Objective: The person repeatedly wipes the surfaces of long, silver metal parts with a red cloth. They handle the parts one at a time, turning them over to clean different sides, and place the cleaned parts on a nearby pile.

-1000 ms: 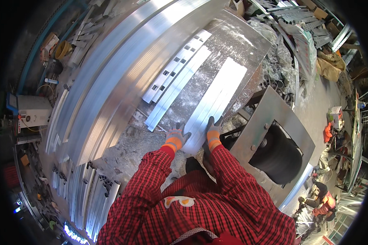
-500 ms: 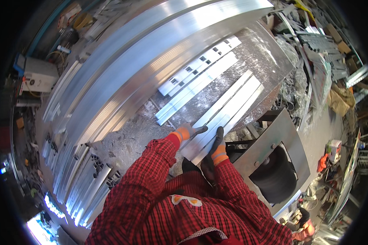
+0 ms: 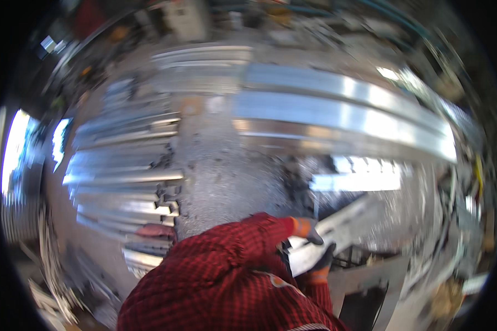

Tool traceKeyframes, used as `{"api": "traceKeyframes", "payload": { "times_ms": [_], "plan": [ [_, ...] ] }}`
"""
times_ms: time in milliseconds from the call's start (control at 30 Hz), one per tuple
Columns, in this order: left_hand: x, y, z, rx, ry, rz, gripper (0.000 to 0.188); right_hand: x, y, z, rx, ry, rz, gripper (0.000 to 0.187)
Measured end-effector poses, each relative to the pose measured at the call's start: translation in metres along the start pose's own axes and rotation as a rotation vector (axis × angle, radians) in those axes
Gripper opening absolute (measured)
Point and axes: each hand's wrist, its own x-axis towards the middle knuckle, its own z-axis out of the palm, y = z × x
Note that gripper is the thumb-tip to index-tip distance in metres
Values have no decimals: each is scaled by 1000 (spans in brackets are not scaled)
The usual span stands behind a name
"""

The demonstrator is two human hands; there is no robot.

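Note:
My left hand [image 3: 307, 229], in an orange and dark grey glove, grips the near side of a few pale aluminium bars [image 3: 302, 257]. My right hand [image 3: 322, 265], gloved alike, holds the same bars from the other side, thumb on top. The bars lie close together and slant away to the right over a worktable [image 3: 395, 226]. Motion blur smears their far ends. Beyond them on the table lie other short aluminium pieces [image 3: 356, 182].
Long, wide aluminium profiles [image 3: 342, 110] stretch across the back right. Stacks of long profiles [image 3: 121, 176] lie on the floor at left. A metal machine frame with a dark opening [image 3: 364, 306] stands close by my right arm. Scrap crowds the far right.
My view has swung left, so the table and bars now sit farther right in the picture and the floor stacks show more. Both hands keep hold of the bars.

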Motion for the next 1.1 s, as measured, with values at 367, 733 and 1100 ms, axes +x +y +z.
{"api": "traceKeyframes", "payload": {
  "times_ms": [367, 733, 1100],
  "plan": [
    [-280, -5, -30, -103, 388, 249, 79, -73, 143, 121, -380, -34, 3, 79],
    [-525, -94, -6, -415, 1244, 89, 80, 8, 284, 245, -1022, -892, -44, 38],
    [-607, -254, 124, -449, 1702, -199, 29, 19, 538, 308, -1387, -841, 1259, 53]
  ]
}}
